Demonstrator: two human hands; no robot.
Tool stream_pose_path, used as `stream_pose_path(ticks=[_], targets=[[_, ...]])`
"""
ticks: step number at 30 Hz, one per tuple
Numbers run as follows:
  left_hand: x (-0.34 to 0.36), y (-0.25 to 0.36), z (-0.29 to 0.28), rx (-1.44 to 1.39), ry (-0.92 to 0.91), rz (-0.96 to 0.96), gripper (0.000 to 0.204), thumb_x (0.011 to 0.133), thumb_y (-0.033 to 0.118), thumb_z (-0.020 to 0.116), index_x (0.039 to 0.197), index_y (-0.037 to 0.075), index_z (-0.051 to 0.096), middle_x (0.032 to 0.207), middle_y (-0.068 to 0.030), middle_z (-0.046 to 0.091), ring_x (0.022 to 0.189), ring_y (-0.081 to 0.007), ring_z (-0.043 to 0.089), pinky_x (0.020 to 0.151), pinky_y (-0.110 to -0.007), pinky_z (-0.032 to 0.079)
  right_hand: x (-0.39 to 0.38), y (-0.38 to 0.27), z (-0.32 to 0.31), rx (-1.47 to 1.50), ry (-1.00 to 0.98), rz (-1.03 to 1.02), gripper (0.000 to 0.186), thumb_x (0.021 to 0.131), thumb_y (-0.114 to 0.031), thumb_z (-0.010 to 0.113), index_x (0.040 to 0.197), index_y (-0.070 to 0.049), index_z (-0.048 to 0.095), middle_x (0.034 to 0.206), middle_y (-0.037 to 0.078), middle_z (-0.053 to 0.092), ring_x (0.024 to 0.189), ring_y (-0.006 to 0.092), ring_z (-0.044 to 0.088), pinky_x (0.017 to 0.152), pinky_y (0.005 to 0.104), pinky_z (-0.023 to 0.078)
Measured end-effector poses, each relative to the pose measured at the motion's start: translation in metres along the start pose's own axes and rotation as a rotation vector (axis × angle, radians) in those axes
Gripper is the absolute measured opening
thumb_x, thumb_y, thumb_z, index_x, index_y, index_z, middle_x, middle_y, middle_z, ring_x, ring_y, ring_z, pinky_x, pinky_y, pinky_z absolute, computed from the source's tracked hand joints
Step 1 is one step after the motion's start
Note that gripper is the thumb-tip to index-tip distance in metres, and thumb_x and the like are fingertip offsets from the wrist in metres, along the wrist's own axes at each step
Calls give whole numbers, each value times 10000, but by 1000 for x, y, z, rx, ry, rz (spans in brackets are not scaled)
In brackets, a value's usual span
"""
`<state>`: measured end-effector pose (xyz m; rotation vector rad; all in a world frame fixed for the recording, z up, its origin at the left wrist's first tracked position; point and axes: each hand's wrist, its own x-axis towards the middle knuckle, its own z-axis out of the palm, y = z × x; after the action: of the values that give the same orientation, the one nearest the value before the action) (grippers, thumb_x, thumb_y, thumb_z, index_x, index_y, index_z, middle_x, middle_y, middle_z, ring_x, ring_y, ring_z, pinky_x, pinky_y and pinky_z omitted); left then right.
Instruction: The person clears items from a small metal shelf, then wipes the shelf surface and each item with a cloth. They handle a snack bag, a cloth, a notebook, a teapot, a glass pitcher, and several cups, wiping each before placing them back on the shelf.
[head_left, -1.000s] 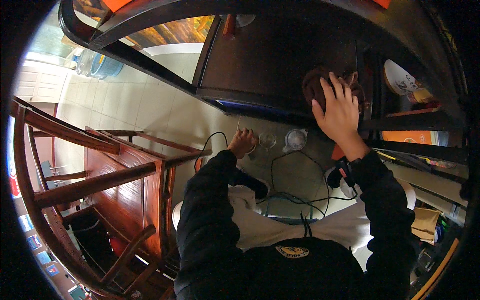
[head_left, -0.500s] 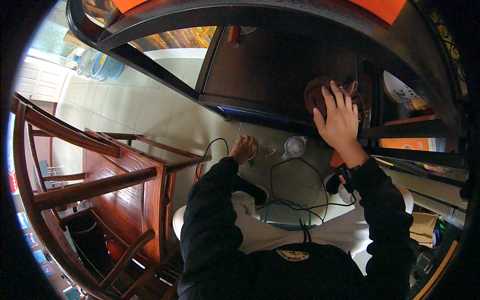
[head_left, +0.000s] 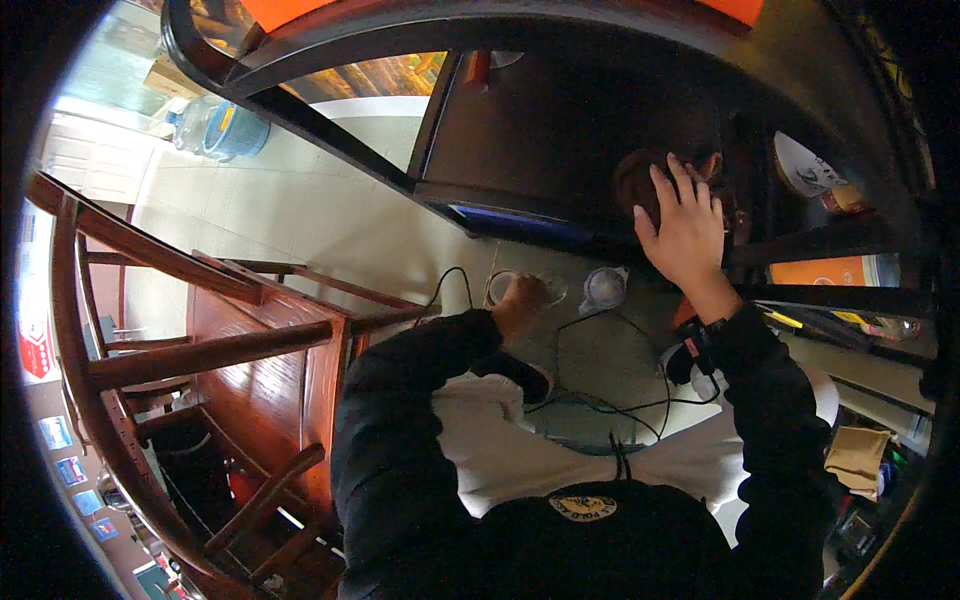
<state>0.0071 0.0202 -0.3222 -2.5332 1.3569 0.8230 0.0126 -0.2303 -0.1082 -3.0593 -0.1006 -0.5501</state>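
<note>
A: What was nearest the camera?
B: The right hand, right of centre, fingers and thumb spread, aimed at the upper edge with a slight lean left. It lay over a brown, soft-looking bundle on the dark bench.
A: Which way did the bundle point?
B: I couldn't name a long axis. It was rounded, dark on dark, and the hand hid its middle; a folded bit showed right of the fingertips.
A: And the left hand?
B: Beyond and lower, near the centre of the frame, smeared by blur. Whether it was pinching anything, I couldn't tell.
A: What stood around it?
B: Glassware on the floor, in a row across the frame. A clear cup was just left of that hand, its mouth up toward the camera. A second glass was partly covered at the hand's right, so only an edge showed.
A: And the jug?
B: Farther right, between the two hands, apart from both. Its mouth faced up, so its upright axis was foreshortened; the handle was hard to make out.
</note>
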Motion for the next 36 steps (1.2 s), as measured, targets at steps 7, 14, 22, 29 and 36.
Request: stream_pose_path(ticks=[7, 14, 22, 29, 36], targets=[[-69, 12, -210, -218, 621, 7, 149, 780, 187, 595, 871, 75, 634, 846, -139, 630, 721, -322, 608, 624, -402, 502, -4, 2, -1, 11, -6, 17, 508, 827, -371, 548, 1252, -97, 511, 1355, 118, 433, 1208, 323, 414, 906, 456, 387], [-56, -128, -328, 209, 1578, -411, 169, 805, 149, 600, 904, 15, 633, 876, -188, 627, 771, -355, 582, 673, -409, 469, -7, 2, 0, 36, -59, 50, 543, 846, -437, 498, 1273, -102, 496, 1368, 125, 419, 1228, 328, 391, 930, 493, 377], [-17, -170, -299, -855, 838, -521, 213, 820, 207, 611, 946, 35, 621, 797, -148, 620, 679, -298, 582, 597, -386, 460, -5, 4, 1, 61, -114, 80, 562, 860, -461, 461, 1296, -107, 462, 1400, 126, 377, 1268, 334, 352, 977, 511, 339], [-13, -162, -301, -1075, 799, -517, 254, 832, 257, 621, 982, 53, 611, 728, -114, 614, 598, -249, 582, 531, -366, 452, -3, 3, -1, 73, -129, 86, 560, 864, -454, 454, 1304, -107, 450, 1406, 130, 367, 1268, 335, 352, 982, 524, 332], [-30, -101, -297, -1384, 927, -483, 226, 862, 253, 614, 932, 41, 583, 633, -52, 544, 468, -164, 503, 419, -303, 396, -7, 3, -1, 64, -82, 74, 545, 858, -446, 466, 1280, -101, 481, 1398, 134, 387, 1250, 338, 381, 978, 525, 338]])
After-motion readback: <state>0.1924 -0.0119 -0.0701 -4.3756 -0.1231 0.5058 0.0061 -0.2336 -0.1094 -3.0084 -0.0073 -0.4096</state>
